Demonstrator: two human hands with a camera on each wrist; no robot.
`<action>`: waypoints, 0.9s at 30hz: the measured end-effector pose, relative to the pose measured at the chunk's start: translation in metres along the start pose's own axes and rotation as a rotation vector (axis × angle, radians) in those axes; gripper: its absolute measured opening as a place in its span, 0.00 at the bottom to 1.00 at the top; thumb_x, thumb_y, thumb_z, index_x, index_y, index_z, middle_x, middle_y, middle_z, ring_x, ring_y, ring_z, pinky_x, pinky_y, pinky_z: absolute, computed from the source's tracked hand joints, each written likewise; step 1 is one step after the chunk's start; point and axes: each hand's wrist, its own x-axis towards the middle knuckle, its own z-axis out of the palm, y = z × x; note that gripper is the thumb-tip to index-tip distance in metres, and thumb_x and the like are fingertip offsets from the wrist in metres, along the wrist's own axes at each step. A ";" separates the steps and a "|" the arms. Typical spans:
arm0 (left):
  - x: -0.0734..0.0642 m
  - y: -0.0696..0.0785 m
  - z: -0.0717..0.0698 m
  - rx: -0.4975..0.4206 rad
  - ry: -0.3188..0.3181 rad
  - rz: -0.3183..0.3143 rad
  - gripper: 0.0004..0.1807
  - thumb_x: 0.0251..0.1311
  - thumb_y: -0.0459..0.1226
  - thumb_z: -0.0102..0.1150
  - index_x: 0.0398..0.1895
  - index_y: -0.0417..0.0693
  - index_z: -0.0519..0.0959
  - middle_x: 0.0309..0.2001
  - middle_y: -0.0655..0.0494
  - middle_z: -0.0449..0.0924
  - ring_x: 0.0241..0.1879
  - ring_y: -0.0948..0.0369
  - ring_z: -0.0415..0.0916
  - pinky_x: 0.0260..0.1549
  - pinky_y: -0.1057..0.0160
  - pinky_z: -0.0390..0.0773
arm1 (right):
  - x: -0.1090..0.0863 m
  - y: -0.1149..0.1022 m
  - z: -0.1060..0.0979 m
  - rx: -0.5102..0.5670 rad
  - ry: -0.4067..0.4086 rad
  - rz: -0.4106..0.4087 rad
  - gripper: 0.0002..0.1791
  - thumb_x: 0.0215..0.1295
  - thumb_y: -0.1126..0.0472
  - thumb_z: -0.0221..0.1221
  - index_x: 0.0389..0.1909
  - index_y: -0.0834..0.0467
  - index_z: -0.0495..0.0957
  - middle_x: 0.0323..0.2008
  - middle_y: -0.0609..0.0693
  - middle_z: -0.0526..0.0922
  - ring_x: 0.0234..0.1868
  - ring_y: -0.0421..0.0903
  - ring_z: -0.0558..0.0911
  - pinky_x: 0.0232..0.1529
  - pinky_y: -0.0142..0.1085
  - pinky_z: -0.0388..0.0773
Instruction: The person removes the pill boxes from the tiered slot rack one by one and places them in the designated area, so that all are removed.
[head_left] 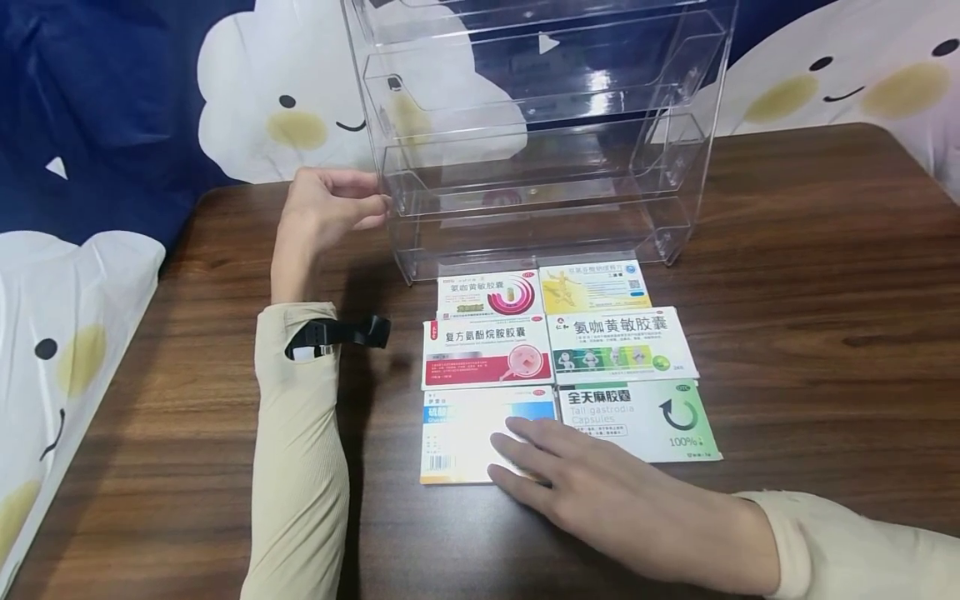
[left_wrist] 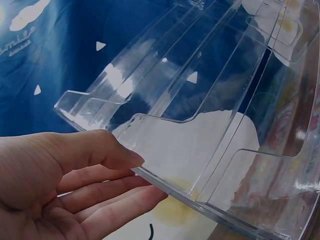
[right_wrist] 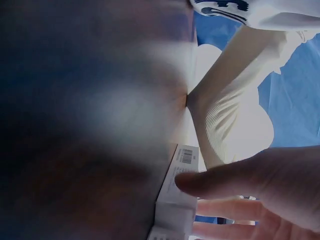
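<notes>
Several flat medicine boxes lie in two columns on the table. My right hand (head_left: 600, 492) rests over the nearest pair, a blue-and-white box (head_left: 457, 446) and a green-and-white box (head_left: 637, 421), its fingers extended. In the right wrist view, the thumb (right_wrist: 200, 184) touches the side of a white box (right_wrist: 175, 210). Behind the boxes stands a clear plastic tiered rack (head_left: 532, 208). At its left side, my left hand (head_left: 322, 208) holds the edge between thumb and fingers; the left wrist view shows that thumb (left_wrist: 120, 155) at the rim.
Beyond the near pair lie a red-and-white box (head_left: 480, 367), a white box with green pictures (head_left: 622, 358), a pink-ringed box (head_left: 472, 304) and a yellow-and-white box (head_left: 592, 292). The brown wooden table (head_left: 825, 333) meets a blue cloth with cloud faces (head_left: 97, 108).
</notes>
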 end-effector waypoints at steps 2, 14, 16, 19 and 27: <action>0.000 -0.001 -0.001 0.005 -0.001 0.001 0.21 0.54 0.29 0.68 0.53 0.35 0.79 0.41 0.53 0.86 0.27 0.69 0.83 0.36 0.72 0.82 | 0.000 0.001 0.001 0.015 -0.024 0.014 0.32 0.56 0.67 0.65 0.64 0.55 0.72 0.65 0.54 0.71 0.67 0.51 0.67 0.66 0.40 0.68; -0.001 -0.002 -0.001 -0.015 0.001 0.001 0.22 0.54 0.29 0.68 0.54 0.33 0.78 0.41 0.51 0.86 0.26 0.69 0.83 0.35 0.72 0.83 | 0.000 0.003 0.001 0.128 -0.073 0.050 0.34 0.56 0.67 0.67 0.66 0.54 0.70 0.67 0.54 0.69 0.68 0.51 0.67 0.62 0.42 0.72; -0.002 -0.002 -0.002 -0.011 0.002 0.000 0.22 0.54 0.29 0.68 0.54 0.34 0.78 0.44 0.49 0.85 0.26 0.69 0.83 0.36 0.72 0.83 | 0.000 0.003 0.001 0.134 -0.083 0.053 0.35 0.56 0.67 0.67 0.66 0.53 0.70 0.67 0.54 0.69 0.68 0.51 0.67 0.62 0.42 0.72; -0.001 -0.002 -0.002 -0.013 0.005 0.001 0.22 0.54 0.28 0.68 0.54 0.34 0.79 0.43 0.50 0.86 0.27 0.69 0.83 0.36 0.72 0.83 | 0.001 0.003 0.000 0.138 -0.097 0.058 0.36 0.54 0.67 0.68 0.67 0.53 0.69 0.67 0.54 0.68 0.68 0.51 0.66 0.63 0.43 0.72; -0.001 -0.003 -0.002 -0.016 0.012 0.002 0.21 0.54 0.28 0.67 0.53 0.34 0.79 0.46 0.46 0.84 0.27 0.68 0.83 0.36 0.72 0.83 | 0.000 0.003 0.000 0.133 -0.082 0.059 0.37 0.52 0.69 0.69 0.66 0.54 0.71 0.66 0.55 0.69 0.68 0.52 0.67 0.62 0.43 0.73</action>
